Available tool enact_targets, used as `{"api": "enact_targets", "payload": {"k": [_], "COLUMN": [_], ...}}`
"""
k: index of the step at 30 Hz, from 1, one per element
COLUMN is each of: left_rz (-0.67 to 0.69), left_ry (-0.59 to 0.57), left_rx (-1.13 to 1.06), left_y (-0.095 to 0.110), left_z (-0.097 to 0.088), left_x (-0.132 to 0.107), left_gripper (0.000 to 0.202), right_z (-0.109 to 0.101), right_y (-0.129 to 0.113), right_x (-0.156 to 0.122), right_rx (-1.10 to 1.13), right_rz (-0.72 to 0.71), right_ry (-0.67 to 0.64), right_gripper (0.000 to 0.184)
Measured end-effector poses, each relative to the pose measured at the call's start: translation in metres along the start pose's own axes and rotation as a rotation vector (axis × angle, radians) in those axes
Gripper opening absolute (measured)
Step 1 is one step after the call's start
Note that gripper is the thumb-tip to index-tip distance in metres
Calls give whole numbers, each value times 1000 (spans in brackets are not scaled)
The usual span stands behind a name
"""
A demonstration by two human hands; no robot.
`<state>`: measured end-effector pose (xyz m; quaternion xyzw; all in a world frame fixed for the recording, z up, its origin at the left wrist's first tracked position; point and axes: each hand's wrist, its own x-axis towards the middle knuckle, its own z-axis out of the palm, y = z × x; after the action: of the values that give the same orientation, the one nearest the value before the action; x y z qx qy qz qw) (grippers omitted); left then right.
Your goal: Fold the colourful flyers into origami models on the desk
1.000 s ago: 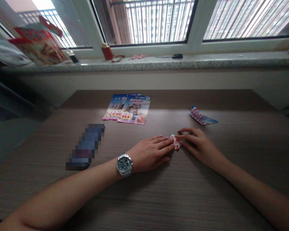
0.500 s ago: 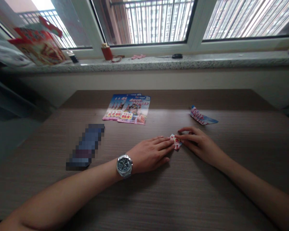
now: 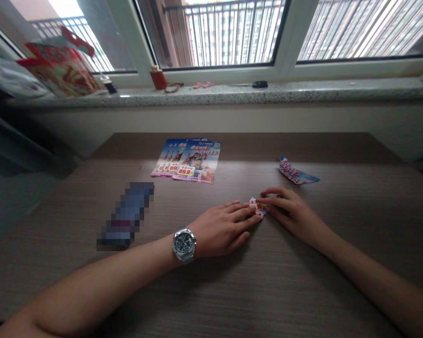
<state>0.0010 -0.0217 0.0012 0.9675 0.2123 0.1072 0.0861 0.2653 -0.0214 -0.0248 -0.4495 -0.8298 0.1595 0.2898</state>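
Note:
A small folded paper flyer (image 3: pixel 256 205), white, red and yellow, lies on the table between my two hands. My left hand (image 3: pixel 225 227), with a silver watch (image 3: pixel 184 245) on the wrist, lies flat and open, its outstretched fingertips pressing on the flyer's left part. From the other side, my right hand (image 3: pixel 289 210) has its index finger over the flyer and its lower fingertips at the right edge, in a loose pinch. Fingers cover parts of the folds. Beyond the right hand rests a folded blue and red piece of flyer (image 3: pixel 298 172).
Several printed flyers (image 3: pixel 199 162) overlap at the back of the table (image 3: pixel 211 300). A blurred-out dark phone-like object (image 3: pixel 129 213) lies left. On the windowsill (image 3: pixel 303 94) are a red lighter-like item (image 3: pixel 158 78), a dark-handled tool (image 3: pixel 260 84) and a red food bag (image 3: pixel 63 70).
My left fingers have slid slightly right over the folded flyer, covering more of it. The right index finger reaches a little further across it. The whole view has shifted slightly.

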Motion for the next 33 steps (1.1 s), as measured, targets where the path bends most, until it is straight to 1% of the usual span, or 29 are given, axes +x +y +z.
{"api": "enact_targets", "payload": {"k": [8, 14, 18, 23, 28, 33], "left_rz": [19, 31, 15, -24, -67, -72], "left_ry": [14, 10, 28, 19, -4, -20], "left_rx": [16, 53, 82, 99, 88, 68], "left_y": [2, 0, -1, -3, -6, -8], "left_z": [1, -1, -3, -5, -3, -3], "left_x": [-2, -2, -2, -2, -3, -3], "left_gripper": [54, 52, 50, 48, 51, 52], "right_z": [1, 1, 1, -3, -4, -4], "right_y": [-1, -3, -5, -11, -15, -16], "right_x": [-1, -2, -3, -2, -4, -4], "right_rx": [-39, -51, -48, -38, -45, -12], "right_rz": [-30, -39, -40, -33, -73, -105], "right_ry": [10, 18, 18, 23, 16, 4], "right_gripper": [29, 28, 27, 24, 25, 27]}}
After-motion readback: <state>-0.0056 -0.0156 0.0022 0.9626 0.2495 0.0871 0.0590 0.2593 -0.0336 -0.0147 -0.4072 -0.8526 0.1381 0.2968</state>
